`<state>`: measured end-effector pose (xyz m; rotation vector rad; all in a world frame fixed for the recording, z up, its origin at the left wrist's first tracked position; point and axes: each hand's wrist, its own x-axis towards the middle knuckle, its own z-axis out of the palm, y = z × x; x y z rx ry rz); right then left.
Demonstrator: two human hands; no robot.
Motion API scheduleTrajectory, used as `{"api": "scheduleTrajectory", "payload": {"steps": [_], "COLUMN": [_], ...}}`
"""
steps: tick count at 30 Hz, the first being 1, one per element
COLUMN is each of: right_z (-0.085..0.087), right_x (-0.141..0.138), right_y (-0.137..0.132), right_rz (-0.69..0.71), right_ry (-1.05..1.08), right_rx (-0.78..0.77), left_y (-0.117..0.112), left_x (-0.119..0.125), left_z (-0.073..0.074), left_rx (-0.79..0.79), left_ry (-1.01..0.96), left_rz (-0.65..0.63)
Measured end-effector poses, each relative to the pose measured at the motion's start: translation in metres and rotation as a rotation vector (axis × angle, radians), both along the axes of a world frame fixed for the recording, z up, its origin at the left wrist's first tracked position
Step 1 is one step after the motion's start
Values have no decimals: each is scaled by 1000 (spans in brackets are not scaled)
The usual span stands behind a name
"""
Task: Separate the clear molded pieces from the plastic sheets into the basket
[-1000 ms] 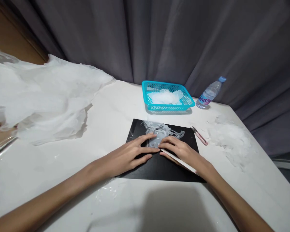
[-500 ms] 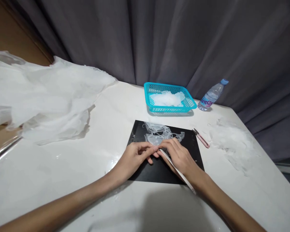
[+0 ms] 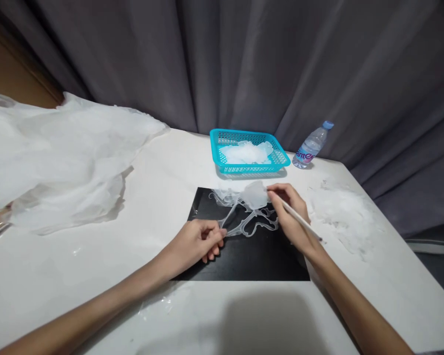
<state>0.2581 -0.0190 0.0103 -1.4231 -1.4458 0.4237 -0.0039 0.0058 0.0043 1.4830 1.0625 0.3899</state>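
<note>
On the black mat (image 3: 262,261), my left hand (image 3: 202,241) pinches one end of a lacy strip of translucent film (image 3: 249,224), which stretches across the mat in loops. My right hand (image 3: 292,214) is raised over the mat's right side. Between its fingertips is a frosted, rounded piece of film (image 3: 255,195), and a thin white stick (image 3: 301,220) lies in the same grip, slanting back along the hand. More film bunches at the mat's far edge.
A turquoise basket (image 3: 249,168) holding white film pieces stands beyond the mat. Right of it is a water bottle (image 3: 313,148). Crumpled film scraps (image 3: 350,212) lie on the right of the white table; large white sheets (image 3: 59,158) spread on the left.
My hands, together before, have parted: the right moved up and right with the stick and film piece, while the left drew the strip toward me. The pink-handled snips are now hidden.
</note>
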Motion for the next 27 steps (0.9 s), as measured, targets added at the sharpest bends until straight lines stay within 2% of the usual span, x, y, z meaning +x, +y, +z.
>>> {"api": "scheduleTrajectory", "payload": {"steps": [2, 4, 6, 8, 9, 11, 13, 15, 19, 22, 25, 27], "right_z": [2, 2, 2, 5, 7, 9, 9, 6, -2, -7, -16, -23], "right_x": [-18, -36, -49, -53, -52, -44, -36, -32, -44, -54, -47, -31], "right_y": [-18, -35, -47, -54, -55, -52, -46, -38, -33, -31, -24, -16], "right_rz": [48, 126, 335, 568, 627, 570, 381, 273, 405, 429, 222, 23], "right_ry": [-66, -100, -103, -94, -85, -73, -85, -109, -132, -89, -102, -189], "right_rx": [52, 92, 40, -80, -128, -149, -79, -39, -158, -212, -204, -218], "left_y": [1, 2, 4, 7, 8, 9, 8, 5, -4, -14, -27, -32], "left_x": [-2, -1, 1, 2, 2, 1, -1, -3, -5, -6, -9, -10], "left_z": [7, 12, 11, 5, 1, -5, -7, -4, 3, -1, -11, -16], "left_rx": [-13, -78, -119, -71, -49, -50, -34, 78, 329, 486, 730, 786], "left_ry": [27, -50, -176, -252, -264, -280, -281, -215, -6, 47, -20, -123], "left_rz": [58, 72, 21, -29, -52, -108, -149, -154, -213, -308, -378, -367]}}
